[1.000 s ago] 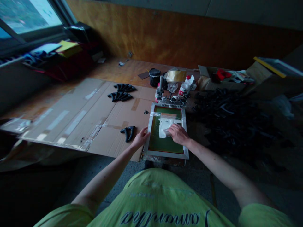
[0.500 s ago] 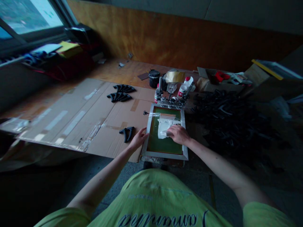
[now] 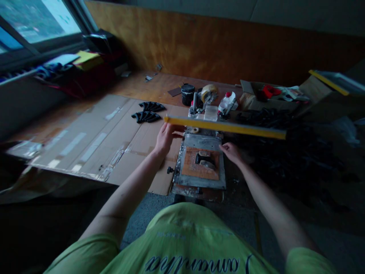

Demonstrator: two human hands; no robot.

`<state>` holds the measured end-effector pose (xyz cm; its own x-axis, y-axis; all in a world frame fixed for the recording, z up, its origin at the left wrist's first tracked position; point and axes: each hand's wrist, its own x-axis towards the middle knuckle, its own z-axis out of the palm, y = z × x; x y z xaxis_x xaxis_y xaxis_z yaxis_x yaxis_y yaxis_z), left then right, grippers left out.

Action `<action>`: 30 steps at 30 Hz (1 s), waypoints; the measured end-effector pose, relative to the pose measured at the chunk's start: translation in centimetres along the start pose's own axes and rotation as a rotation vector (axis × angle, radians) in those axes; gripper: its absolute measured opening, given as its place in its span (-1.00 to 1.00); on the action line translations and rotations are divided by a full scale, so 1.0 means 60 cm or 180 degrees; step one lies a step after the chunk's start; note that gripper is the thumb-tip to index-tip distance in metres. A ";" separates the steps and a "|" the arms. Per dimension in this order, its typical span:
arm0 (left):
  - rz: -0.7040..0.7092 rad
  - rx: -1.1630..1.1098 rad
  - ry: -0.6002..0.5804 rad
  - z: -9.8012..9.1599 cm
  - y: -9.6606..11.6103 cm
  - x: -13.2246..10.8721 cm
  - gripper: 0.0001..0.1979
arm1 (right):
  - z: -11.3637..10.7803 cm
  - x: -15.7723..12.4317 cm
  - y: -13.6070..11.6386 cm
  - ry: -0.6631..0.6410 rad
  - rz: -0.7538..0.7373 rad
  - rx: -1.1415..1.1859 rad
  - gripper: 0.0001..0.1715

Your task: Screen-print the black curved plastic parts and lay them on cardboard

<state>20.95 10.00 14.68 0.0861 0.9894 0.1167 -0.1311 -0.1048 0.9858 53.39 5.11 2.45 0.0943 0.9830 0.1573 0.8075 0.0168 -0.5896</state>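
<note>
My left hand (image 3: 165,139) is raised and grips the left end of a screen printing frame (image 3: 225,126), which is tilted up and seen edge-on as a long yellow bar. Below the frame lies a grey metal base plate (image 3: 189,141) carrying an orange-brown board (image 3: 191,167). A black curved piece (image 3: 202,158) rests on a small holder at the board's middle. My right hand (image 3: 231,153) hovers at the plate's right edge, apart from the black piece, its fingers loosely bent and seemingly holding nothing. The screen's face is hidden from me.
Rows of black curved pieces (image 3: 146,117) lie on the cardboard sheet (image 3: 94,125) at left. Behind the plate stand a black tub (image 3: 188,94), a tape roll (image 3: 209,93) and a white bottle (image 3: 226,102). A dark heap of pieces (image 3: 285,163) covers the right side.
The frame has swung from flat to raised, uncovering the plate and black piece. My left hand rose with it. My right hand has left the white patch on the screen and moved right.
</note>
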 end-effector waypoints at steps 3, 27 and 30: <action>0.0085 -0.0007 0.0062 0.019 0.014 0.034 -0.41 | 0.078 -0.051 -0.023 -0.0397 -0.0421 -0.0684 -0.61; -0.3031 0.2548 0.0593 -0.315 -0.286 -0.136 -0.36 | -0.082 -0.149 0.219 -0.1183 0.1961 -0.2344 -0.76; -0.2893 0.2825 0.0246 -0.314 -0.297 -0.122 -0.41 | -0.071 -0.165 0.237 -0.1080 0.1779 -0.2272 -0.72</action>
<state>4.07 6.50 -6.01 -0.2643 0.7400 -0.6185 0.6507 0.6102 0.4520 66.39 -5.17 -4.12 0.4895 0.8177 -0.3028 0.8711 -0.4741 0.1279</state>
